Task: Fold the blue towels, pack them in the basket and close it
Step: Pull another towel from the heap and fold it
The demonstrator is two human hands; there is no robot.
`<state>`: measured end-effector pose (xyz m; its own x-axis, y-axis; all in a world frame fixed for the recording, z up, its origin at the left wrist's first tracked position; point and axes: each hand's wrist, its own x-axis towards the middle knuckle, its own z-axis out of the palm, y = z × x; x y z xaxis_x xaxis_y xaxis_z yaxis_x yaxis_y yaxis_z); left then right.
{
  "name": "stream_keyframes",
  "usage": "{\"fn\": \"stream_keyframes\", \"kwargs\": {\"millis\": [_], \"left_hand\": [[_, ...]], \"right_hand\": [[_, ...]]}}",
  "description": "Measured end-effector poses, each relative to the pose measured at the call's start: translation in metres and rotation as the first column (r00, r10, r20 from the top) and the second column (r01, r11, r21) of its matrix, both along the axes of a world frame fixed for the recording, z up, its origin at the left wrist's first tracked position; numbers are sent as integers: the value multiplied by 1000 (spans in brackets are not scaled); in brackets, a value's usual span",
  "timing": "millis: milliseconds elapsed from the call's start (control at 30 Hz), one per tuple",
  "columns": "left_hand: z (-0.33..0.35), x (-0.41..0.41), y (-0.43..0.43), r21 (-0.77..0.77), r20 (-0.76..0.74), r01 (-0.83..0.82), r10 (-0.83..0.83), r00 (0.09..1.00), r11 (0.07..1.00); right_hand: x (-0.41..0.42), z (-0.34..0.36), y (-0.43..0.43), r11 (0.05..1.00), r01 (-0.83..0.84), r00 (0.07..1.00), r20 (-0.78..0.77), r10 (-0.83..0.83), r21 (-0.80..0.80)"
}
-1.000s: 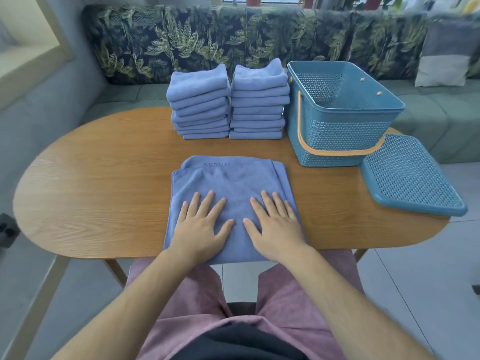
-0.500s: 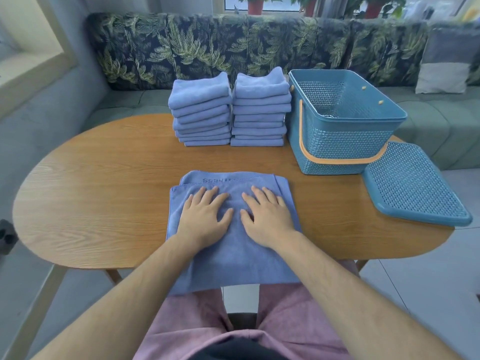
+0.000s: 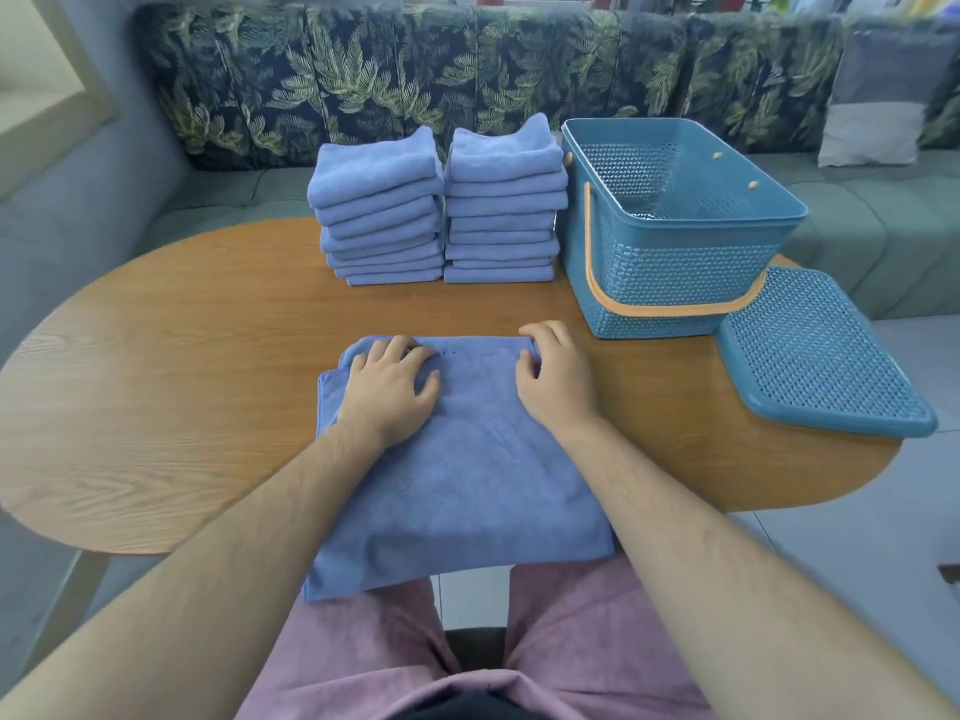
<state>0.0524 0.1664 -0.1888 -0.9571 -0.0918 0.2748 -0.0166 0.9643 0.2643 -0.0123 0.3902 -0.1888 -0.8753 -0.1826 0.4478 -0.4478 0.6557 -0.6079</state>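
Observation:
A half-folded blue towel (image 3: 467, 475) lies on the wooden table (image 3: 182, 387) in front of me, its near end hanging over the table edge toward my lap. My left hand (image 3: 387, 392) sits at the towel's far left corner with its fingers curled over the far edge. At the far right corner, my right hand (image 3: 556, 381) curls its fingers and thumb round the edge. Two stacks of folded blue towels (image 3: 379, 210) (image 3: 501, 210) stand side by side at the back. The empty blue basket (image 3: 675, 283) with an orange handle is to their right.
The basket's blue lid (image 3: 815, 350) lies flat at the table's right end, partly over the edge. A leaf-patterned sofa (image 3: 363, 80) runs behind the table, with a grey cushion (image 3: 878, 96) on the right. Bare wood stretches to my left.
Both hands slid away from me, from flat on the towel's middle to its far edge, spread apart to the corners and curled their fingers. The towel shifted nearer to me.

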Motion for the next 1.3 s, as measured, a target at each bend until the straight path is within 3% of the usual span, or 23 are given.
{"fn": "stream_keyframes", "kwargs": {"millis": [100,200,300,433,933,1133,1300], "left_hand": [[-1,1,0,9,-19,12,-12,1000,1000],[-1,0,0,12,-21,23,-23,1000,1000],[-2,1,0,26,-38,21,-20,999,999],[-2,1,1,29,-60,-10,12,998,1000],[10,0,-31,65,8,-4,4,1000,998],[14,3,-69,213,21,49,-55,998,976],[8,9,-78,370,-26,101,-98,995,923]], "right_hand": [[0,-4,1,1000,-3,998,-65,2,-21],[2,0,3,979,121,984,-149,-96,165],[7,4,-1,960,41,996,-90,-17,276],[3,2,-2,914,76,997,-42,-65,398],[1,2,-3,940,72,997,-50,-58,333],[-3,-3,-3,949,132,990,7,-140,285],[-6,-5,2,994,-10,999,38,6,111]]}}
